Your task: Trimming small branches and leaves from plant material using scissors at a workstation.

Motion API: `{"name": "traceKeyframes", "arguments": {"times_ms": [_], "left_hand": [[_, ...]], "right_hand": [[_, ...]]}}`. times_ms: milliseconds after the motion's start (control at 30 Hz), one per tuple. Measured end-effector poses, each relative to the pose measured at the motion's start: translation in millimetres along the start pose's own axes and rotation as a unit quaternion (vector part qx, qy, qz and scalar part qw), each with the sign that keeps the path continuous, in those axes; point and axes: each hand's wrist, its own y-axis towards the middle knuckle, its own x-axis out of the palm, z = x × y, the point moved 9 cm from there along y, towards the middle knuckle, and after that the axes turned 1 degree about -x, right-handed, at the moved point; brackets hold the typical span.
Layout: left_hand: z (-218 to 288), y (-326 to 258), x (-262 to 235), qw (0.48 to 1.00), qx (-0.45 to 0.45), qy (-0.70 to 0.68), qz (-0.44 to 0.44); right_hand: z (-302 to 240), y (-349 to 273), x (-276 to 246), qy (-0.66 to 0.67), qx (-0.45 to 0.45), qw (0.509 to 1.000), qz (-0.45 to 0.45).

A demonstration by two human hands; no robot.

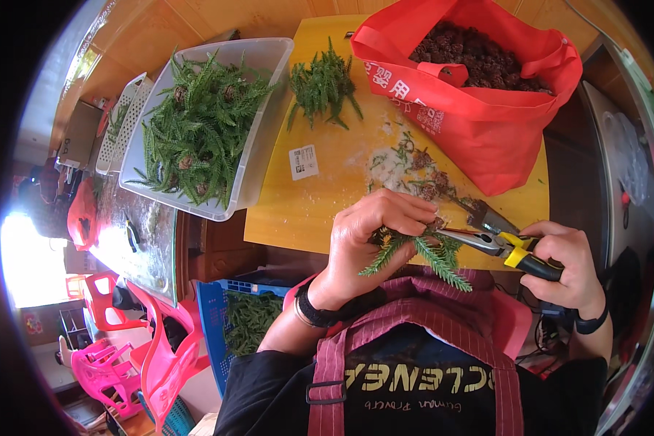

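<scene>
My left hand (374,221) is closed around a green artificial pine sprig (443,260), its needles sticking out below the fingers. In my right hand (565,265) is a pair of pliers (522,256) with yellow and black handles. The jaws point left and reach the sprig beside my left fingertips. Whether they grip anything there is hidden. Just beyond my hands, small brown pine cones (430,187) lie among white crumbs and green bits on the yellow board (276,211). A dark-bladed tool (487,216) rests behind the pliers.
A red bag (498,123) full of pine cones (479,54) stands at the far right. At the far left, a translucent bin (263,138) holds green sprigs (203,123). Between them lie a sprig bunch (325,83) and a white label (304,162). A blue basket (212,327) stands lower left, near pink chairs (171,356).
</scene>
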Motion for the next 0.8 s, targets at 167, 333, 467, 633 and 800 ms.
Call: {"name": "traceKeyframes", "arguments": {"times_ms": [167, 333, 467, 633, 800], "left_hand": [[-3.7, -0.9, 1.1, 0.999, -0.027, -0.029, -0.006], [-6.0, -0.9, 1.5, 0.998, -0.032, -0.061, -0.011], [-2.3, -1.2, 2.7, 0.998, -0.023, -0.062, -0.018], [6.8, 1.4, 4.5, 0.996, 0.001, -0.085, -0.023], [27.8, 6.1, 11.7, 0.990, 0.057, -0.121, -0.046]], "right_hand": [[3.4, 6.4, 2.8, 0.068, 0.024, 0.996, -0.057], [12.6, 4.0, 8.3, 0.096, 0.058, 0.987, -0.116], [15.5, 4.5, 19.8, 0.202, 0.118, 0.954, -0.187], [23.9, -8.0, 35.0, 0.362, 0.217, 0.866, -0.270], [18.3, -39.7, 62.5, 0.672, 0.271, 0.613, -0.315]]}}
